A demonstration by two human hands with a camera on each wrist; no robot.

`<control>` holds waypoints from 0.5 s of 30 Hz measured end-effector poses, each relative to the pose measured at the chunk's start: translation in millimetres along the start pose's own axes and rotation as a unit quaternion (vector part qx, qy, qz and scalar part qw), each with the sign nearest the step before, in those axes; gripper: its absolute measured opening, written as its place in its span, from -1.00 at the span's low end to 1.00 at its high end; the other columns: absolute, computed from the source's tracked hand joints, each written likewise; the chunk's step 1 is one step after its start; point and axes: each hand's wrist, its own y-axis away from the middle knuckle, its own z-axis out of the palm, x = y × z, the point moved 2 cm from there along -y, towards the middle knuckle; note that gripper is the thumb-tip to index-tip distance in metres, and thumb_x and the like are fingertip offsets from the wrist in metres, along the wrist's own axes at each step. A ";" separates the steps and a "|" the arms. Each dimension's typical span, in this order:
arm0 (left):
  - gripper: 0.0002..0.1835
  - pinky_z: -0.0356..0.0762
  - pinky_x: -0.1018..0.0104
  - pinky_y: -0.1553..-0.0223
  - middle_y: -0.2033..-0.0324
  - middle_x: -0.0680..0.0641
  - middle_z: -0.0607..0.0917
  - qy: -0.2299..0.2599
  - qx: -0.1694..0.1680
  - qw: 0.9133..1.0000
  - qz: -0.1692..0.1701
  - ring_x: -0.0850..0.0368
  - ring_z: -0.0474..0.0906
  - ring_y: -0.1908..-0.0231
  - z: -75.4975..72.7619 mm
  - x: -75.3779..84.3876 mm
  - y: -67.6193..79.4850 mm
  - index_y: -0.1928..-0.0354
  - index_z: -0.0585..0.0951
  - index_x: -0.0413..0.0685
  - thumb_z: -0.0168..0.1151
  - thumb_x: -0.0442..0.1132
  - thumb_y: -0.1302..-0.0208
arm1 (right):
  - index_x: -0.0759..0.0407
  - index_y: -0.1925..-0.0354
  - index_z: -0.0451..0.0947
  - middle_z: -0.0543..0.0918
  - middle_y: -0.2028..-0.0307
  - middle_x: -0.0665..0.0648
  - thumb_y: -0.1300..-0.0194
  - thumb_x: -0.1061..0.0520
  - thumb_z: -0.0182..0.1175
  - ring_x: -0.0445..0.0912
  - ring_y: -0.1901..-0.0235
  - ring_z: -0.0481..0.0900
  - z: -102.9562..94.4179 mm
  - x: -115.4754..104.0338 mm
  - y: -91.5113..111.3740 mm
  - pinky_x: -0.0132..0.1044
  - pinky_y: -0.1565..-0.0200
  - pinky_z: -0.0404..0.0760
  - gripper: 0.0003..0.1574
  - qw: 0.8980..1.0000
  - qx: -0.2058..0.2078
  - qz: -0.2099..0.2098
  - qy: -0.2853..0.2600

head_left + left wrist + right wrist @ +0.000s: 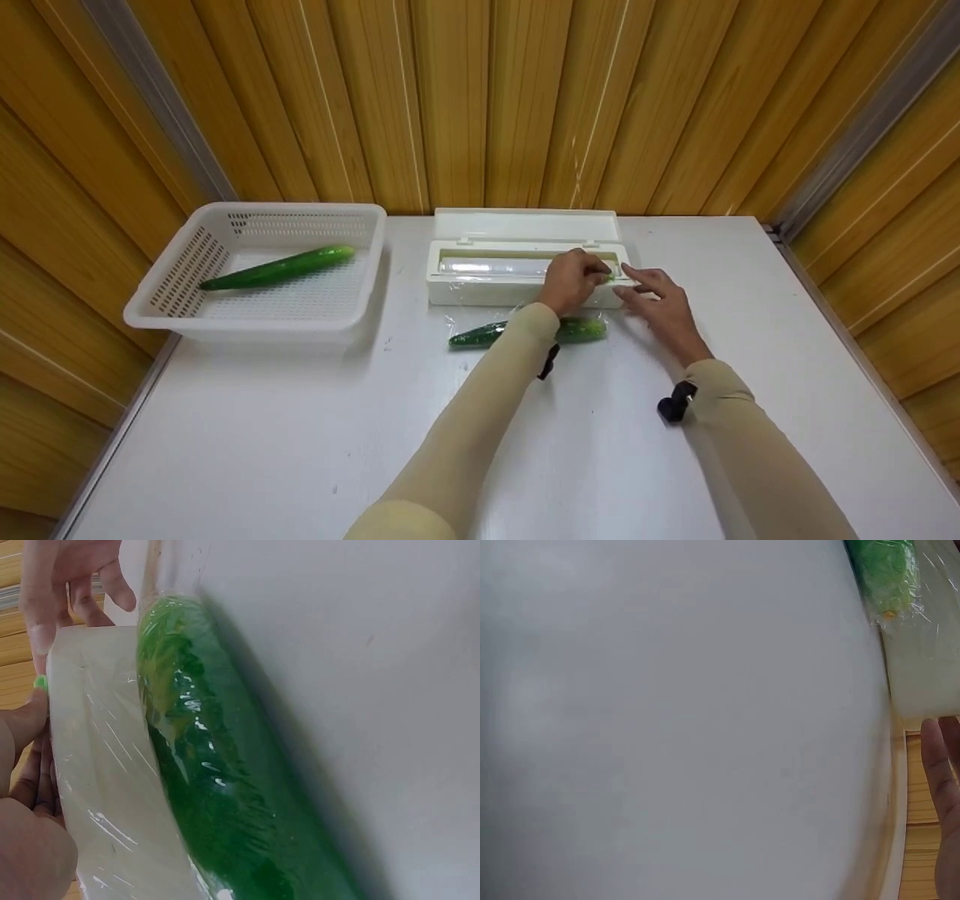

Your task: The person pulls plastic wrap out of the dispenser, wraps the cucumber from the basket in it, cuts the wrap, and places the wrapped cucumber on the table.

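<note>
A white cling film dispenser [442, 294] stands with its lid raised at the back of the table, a clear film roll [487, 266] inside. My left hand [574, 281] reaches over its right half, thumb and fingers pinching a small green slide cutter [40, 681] at the front edge. Beside the box's right end is my right hand [664, 304], its fairly straight fingers [935, 754] touching that end. In front of the box lies a cucumber [217, 765] covered in clear film, which stretches up over the box front. My left forearm hides the cucumber's middle in the head view.
At the left, a white perforated basket [255, 324] holds a second cucumber [277, 268]. Wood-patterned panels [517, 105] rise directly behind the white table [300, 442] and along both sides.
</note>
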 end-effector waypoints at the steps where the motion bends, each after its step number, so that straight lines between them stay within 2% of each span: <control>1: -0.85 0.51 0.48 0.01 0.13 0.08 0.80 0.000 0.000 1.000 0.001 0.25 0.62 0.08 0.2 0.1 0.0 0.05 0.87 0.01 0.36 -0.29 -0.49 | 0.00 -0.41 0.58 0.60 -0.16 0.22 -0.47 -0.01 0.40 -0.14 0.01 0.62 0.8 -0.1 -0.2 -0.50 0.06 0.62 -0.39 1.000 0.009 -0.003 -0.002; 5: -0.84 0.51 0.49 0.01 0.13 0.08 0.80 -0.008 0.001 1.000 0.005 0.24 0.63 0.08 0.0 0.9 0.4 0.02 0.86 0.00 0.38 -0.27 -0.48 | 0.12 -0.36 0.62 0.63 -0.05 0.34 -0.41 0.16 0.45 -0.09 0.14 0.67 5.6 -4.1 0.4 -0.44 0.19 0.70 -0.41 0.999 0.041 -0.025 -0.026; 8: -0.82 0.52 0.50 0.03 0.14 0.08 0.78 -0.003 -0.003 1.000 -0.001 0.25 0.63 0.10 -0.8 1.4 0.8 -0.01 0.86 -0.01 0.42 -0.24 -0.45 | 0.25 -0.38 0.57 0.62 -0.03 0.41 -0.39 0.27 0.43 -0.03 0.17 0.67 7.9 -15.0 3.6 -0.42 0.22 0.71 -0.38 0.997 0.053 -0.039 -0.028; 12: -0.83 0.53 0.51 0.02 0.15 0.11 0.75 0.014 -0.010 1.000 -0.018 0.28 0.61 0.09 -1.1 0.7 0.7 0.01 0.86 -0.01 0.45 -0.24 -0.42 | 0.31 -0.37 0.56 0.64 -0.01 0.38 -0.39 0.28 0.43 -0.02 0.18 0.66 6.9 -35.4 10.2 -0.40 0.22 0.72 -0.37 0.998 0.052 -0.036 -0.010; 15: -0.86 0.54 0.48 -0.02 0.14 0.12 0.76 0.022 -0.007 0.999 -0.027 0.27 0.62 0.05 -1.0 -1.3 -0.1 0.04 0.87 0.00 0.42 -0.27 -0.44 | 0.30 -0.35 0.58 0.66 0.00 0.37 -0.41 0.24 0.43 -0.04 0.17 0.68 5.9 -42.8 12.5 -0.38 0.20 0.73 -0.41 0.999 0.040 -0.027 -0.016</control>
